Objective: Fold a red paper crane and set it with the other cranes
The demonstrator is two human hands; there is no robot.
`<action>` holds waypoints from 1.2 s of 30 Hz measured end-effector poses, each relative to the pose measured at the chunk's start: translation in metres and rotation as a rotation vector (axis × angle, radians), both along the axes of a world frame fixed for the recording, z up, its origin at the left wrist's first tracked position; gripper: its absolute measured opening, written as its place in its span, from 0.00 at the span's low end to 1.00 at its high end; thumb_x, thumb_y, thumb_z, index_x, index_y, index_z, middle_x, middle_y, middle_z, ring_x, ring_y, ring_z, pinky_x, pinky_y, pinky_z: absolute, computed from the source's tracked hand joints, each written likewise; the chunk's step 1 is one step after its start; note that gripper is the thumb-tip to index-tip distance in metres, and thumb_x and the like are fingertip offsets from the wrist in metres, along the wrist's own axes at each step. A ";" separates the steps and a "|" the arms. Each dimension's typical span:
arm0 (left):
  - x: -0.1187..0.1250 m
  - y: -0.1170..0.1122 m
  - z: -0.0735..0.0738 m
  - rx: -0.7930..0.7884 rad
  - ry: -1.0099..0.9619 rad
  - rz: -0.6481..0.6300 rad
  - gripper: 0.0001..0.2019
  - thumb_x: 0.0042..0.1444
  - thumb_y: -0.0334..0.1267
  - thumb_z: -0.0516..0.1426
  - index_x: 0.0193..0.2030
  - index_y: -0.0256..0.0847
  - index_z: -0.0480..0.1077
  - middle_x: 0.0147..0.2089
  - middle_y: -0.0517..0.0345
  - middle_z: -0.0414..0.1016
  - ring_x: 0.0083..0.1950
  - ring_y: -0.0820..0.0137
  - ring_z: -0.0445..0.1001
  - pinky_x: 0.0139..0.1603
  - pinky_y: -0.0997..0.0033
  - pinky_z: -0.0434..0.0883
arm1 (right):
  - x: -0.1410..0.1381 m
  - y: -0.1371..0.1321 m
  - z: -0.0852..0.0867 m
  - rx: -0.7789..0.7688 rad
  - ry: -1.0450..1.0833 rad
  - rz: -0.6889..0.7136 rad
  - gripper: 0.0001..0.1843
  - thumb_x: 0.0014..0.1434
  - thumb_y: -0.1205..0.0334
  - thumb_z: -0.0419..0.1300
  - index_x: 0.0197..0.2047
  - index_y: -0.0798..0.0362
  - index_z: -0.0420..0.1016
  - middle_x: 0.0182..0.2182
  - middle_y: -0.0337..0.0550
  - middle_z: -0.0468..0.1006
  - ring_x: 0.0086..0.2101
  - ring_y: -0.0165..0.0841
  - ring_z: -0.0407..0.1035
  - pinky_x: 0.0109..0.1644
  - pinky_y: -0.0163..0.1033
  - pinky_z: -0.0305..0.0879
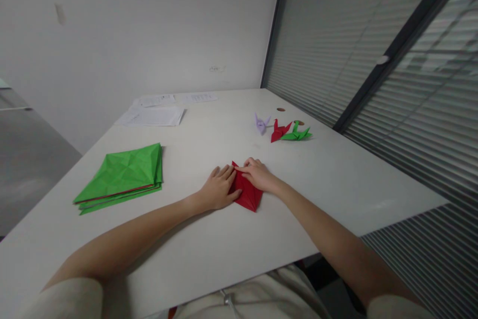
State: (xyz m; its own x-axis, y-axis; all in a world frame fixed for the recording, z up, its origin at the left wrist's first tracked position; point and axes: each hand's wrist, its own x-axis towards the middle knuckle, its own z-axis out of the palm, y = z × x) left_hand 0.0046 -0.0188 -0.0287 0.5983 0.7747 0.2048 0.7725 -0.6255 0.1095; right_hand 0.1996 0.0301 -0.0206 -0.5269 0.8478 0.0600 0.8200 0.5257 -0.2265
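A folded piece of red origami paper (248, 194) lies on the white table in front of me, creased, with one point toward me and a small tip showing at the far end. My left hand (220, 188) rests flat along its left side, thumb spread across the paper and fingers stretched out. At the far tip, my right hand (257, 173) presses on the paper with its index finger extended and thumb close by, the other fingers curled in. The paper under both hands is partly hidden.
A stack of green folded paper sheets (127, 169), with a red edge among them, lies at the left. Lilac (261, 124), red (279, 132) and green (297, 134) paper cranes stand at the back right. Printed papers (153, 116) lie at the back left. A window with blinds (373, 85) borders the right.
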 end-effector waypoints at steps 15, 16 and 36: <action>-0.006 0.010 -0.006 -0.047 0.029 0.005 0.34 0.63 0.53 0.45 0.70 0.33 0.48 0.70 0.40 0.50 0.71 0.53 0.47 0.68 0.47 0.46 | -0.010 -0.015 -0.001 0.224 -0.250 0.054 0.23 0.65 0.68 0.46 0.62 0.54 0.61 0.52 0.56 0.67 0.46 0.45 0.60 0.46 0.46 0.60; -0.006 0.010 -0.006 -0.055 0.031 -0.001 0.34 0.62 0.54 0.45 0.70 0.33 0.48 0.70 0.40 0.50 0.71 0.53 0.47 0.68 0.47 0.46 | -0.010 -0.015 0.000 0.234 -0.263 0.067 0.23 0.65 0.68 0.45 0.62 0.54 0.62 0.52 0.56 0.67 0.46 0.45 0.61 0.45 0.46 0.60; -0.018 0.031 -0.001 -0.045 -0.044 -0.117 0.25 0.64 0.50 0.47 0.62 0.39 0.62 0.68 0.46 0.57 0.70 0.58 0.53 0.66 0.50 0.55 | -0.003 -0.018 0.005 0.285 -0.268 0.098 0.23 0.67 0.61 0.44 0.64 0.50 0.58 0.52 0.55 0.67 0.47 0.44 0.60 0.46 0.45 0.58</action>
State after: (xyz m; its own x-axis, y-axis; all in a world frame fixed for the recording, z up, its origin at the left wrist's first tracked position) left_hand -0.0137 0.0123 -0.0298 0.6761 0.7093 0.1996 0.6886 -0.7046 0.1714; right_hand 0.1966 0.0120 -0.0158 -0.6333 0.7620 0.1352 0.7731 0.6151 0.1545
